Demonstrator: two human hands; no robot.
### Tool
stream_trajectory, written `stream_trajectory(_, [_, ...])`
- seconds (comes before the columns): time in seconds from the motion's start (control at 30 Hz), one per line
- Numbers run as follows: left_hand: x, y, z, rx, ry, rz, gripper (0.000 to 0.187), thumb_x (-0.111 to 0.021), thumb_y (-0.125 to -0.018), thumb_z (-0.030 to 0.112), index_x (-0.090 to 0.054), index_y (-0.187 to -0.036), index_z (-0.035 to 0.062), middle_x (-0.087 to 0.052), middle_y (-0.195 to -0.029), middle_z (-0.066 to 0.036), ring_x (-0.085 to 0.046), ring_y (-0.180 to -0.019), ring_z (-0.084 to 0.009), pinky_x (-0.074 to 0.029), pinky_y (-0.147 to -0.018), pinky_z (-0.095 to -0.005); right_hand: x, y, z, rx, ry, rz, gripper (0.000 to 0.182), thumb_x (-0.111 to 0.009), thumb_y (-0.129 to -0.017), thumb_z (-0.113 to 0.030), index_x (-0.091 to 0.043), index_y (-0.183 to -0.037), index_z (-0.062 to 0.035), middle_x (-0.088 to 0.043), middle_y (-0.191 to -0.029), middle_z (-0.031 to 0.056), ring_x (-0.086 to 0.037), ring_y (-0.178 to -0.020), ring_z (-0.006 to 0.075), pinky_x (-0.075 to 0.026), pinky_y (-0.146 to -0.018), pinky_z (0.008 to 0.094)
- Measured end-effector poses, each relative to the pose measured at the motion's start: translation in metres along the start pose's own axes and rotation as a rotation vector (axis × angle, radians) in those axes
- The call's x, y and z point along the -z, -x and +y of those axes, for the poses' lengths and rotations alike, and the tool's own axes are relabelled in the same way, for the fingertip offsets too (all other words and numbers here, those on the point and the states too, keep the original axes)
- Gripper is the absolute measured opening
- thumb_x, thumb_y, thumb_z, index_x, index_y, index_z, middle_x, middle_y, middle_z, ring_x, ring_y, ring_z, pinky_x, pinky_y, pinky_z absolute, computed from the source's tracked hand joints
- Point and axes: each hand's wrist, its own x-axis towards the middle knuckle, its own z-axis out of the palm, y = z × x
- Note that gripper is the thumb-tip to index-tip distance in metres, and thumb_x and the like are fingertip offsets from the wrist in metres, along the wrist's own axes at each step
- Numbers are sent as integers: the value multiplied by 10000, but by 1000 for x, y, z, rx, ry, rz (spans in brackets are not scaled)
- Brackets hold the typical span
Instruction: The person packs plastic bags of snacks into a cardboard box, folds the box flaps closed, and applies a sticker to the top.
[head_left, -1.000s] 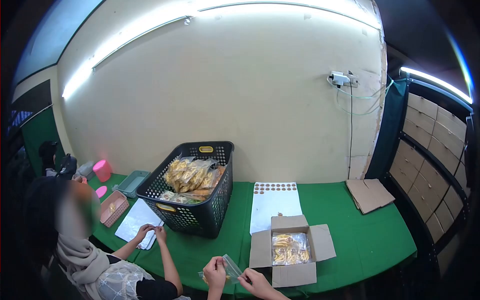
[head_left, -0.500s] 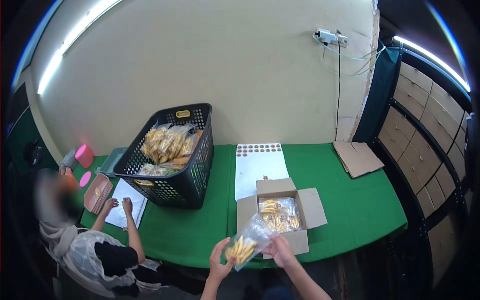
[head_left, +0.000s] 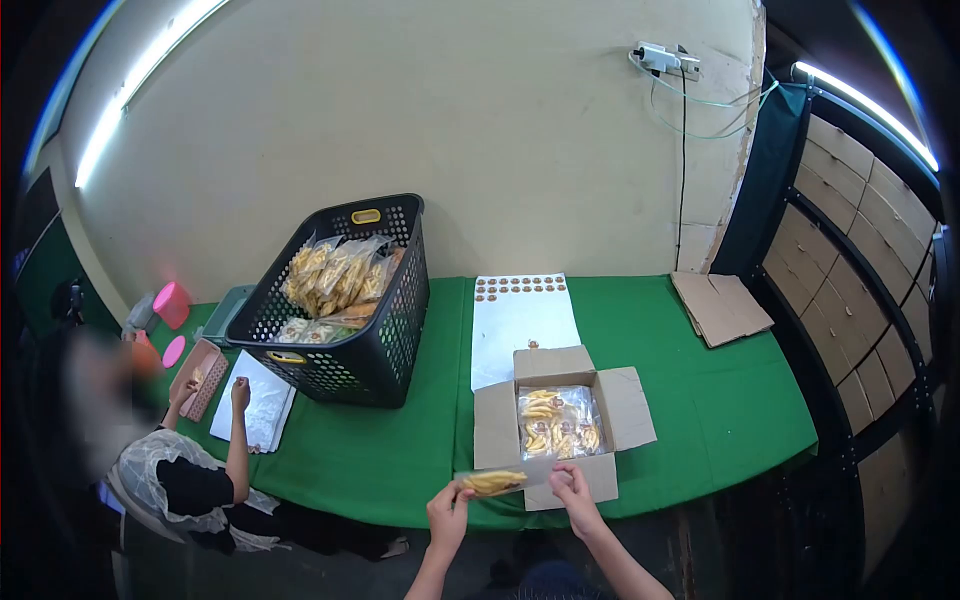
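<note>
Closest to me, the person's left hand (head_left: 449, 515) pinches one end of a clear bag of yellow sticks (head_left: 495, 482), thumb and fingers drawn together on it, and the right hand (head_left: 577, 497) nips the flat, unfilled end between thumb and fingertips. The bag stretches level between the two, above the front edge of the green-covered table (head_left: 715, 430), and from here it overlaps the near flap of an open cardboard box (head_left: 492, 425); I can't tell whether they touch. Inside that box lie similar packets (head_left: 560, 425), face up with round brown stickers. Off to the left a co-worker sits, hands raised near a white stack (head_left: 250, 405) and a pink basket (head_left: 213, 385); what those fingers hold is too small to tell. Just behind the box lies a white sheet (head_left: 510, 345) with rows of brown stickers along its far end. A black crate (head_left: 385, 350) heaped with filled bags (head_left: 340, 275) stands left of it, and flattened cardboard (head_left: 722, 308) rests over at the right, near the wall.
</note>
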Motion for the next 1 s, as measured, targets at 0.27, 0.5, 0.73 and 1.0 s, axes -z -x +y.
stream_trajectory(0.27, [-34,-20,-8,310,441,-98,287,-490,-887,241,-566,-835,-31,-556,-608,-43,-479,-548,-58,-391,-492,-225,20,-32,-10,32,147,-58,140,-546,-837,-119,-516,-835,18,-593,-647,94,-468,-432,80,-385,-404,209])
stream_trajectory(0.5, [-95,-49,-17,262,274,-251,345,-525,-864,239,-441,-1060,-32,-614,-744,-117,-582,-649,-117,-448,-549,-250,54,-68,-6,139,657,223,227,-575,-795,-131,-488,-921,38,-575,-693,157,-569,-576,224,-451,-529,328])
stream_trajectory(0.73, [-159,-64,-49,-26,-315,-158,440,-585,-783,243,-431,-1115,-3,-450,-1043,-173,-416,-996,-316,-315,-860,-428,81,-85,13,152,849,191,583,-634,-717,-165,-364,-1199,19,-315,-1223,289,-374,-1090,409,-329,-919,421])
stream_trajectory(1.0, [-167,-74,-37,-121,-454,-159,517,-575,-773,273,-401,-1197,33,-361,-1227,-147,-299,-1169,-304,-198,-944,-466,71,-83,11,206,1170,84,475,-624,-723,-172,-474,-1131,20,-267,-1259,304,-336,-1120,433,-301,-953,443])
